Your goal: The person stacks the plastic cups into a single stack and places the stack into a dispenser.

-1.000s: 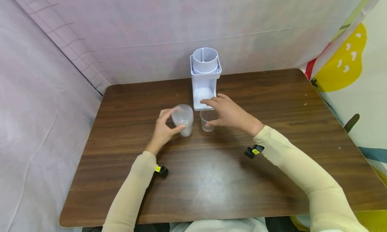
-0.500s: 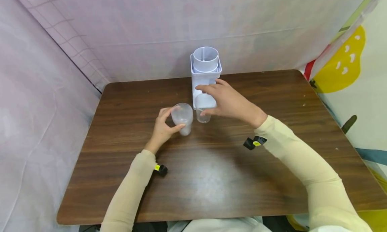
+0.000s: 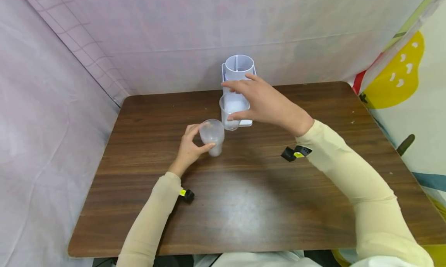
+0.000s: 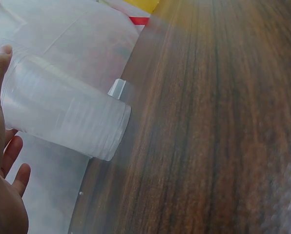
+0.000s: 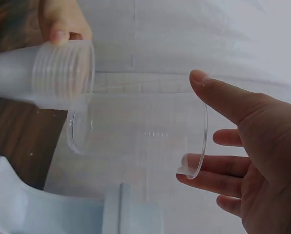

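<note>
My left hand (image 3: pixel 188 151) grips a stack of nested clear plastic cups (image 3: pixel 213 135) near the rims, thumb on the near side. In the left wrist view the stack (image 4: pixel 67 107) hangs with its base close to the tabletop. My right hand (image 3: pixel 268 104) holds one clear plastic cup (image 3: pixel 226 106) by its rim, between thumb and fingers. This cup is raised in front of a white plastic holder (image 3: pixel 240 67) with a round tube on top, hiding part of it. In the right wrist view the single cup (image 5: pixel 135 124) is apart from my palm, its base near the stack's rims.
The brown wooden table (image 3: pixel 160 205) carries the holder near its back edge. Pale cloth (image 3: pixel 167 35) hangs behind and at the left. A patterned cloth with a yellow shape (image 3: pixel 395 73) hangs at the right.
My right hand has lifted the single cup up and away from me, from beside the stack to in front of the white holder. The left hand and stack have stayed nearly still.
</note>
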Demonstrator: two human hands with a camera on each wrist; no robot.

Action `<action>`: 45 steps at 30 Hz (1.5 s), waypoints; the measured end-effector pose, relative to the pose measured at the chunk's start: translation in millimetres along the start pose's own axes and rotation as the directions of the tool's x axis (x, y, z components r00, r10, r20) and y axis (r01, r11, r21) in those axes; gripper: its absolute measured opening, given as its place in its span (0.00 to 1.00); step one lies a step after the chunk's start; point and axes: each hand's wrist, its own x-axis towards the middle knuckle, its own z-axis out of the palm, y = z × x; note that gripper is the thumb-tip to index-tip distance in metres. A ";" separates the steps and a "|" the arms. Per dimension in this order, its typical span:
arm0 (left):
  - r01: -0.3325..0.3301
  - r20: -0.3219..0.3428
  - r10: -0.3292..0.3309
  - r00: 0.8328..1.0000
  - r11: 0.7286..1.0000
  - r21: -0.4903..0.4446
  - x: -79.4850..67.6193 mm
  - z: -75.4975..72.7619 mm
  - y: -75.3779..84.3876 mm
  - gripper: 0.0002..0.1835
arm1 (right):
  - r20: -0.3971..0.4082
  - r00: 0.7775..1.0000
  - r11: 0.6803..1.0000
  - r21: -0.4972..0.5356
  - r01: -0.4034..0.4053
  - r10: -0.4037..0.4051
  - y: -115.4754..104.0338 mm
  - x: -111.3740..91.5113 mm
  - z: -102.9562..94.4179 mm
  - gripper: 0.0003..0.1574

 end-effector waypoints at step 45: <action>-0.011 0.069 0.013 0.997 0.999 -0.033 -4.7 -5.1 1.5 0.39 | 0.041 0.985 0.981 0.097 0.166 -0.170 -16.2 25.6 76.1 0.54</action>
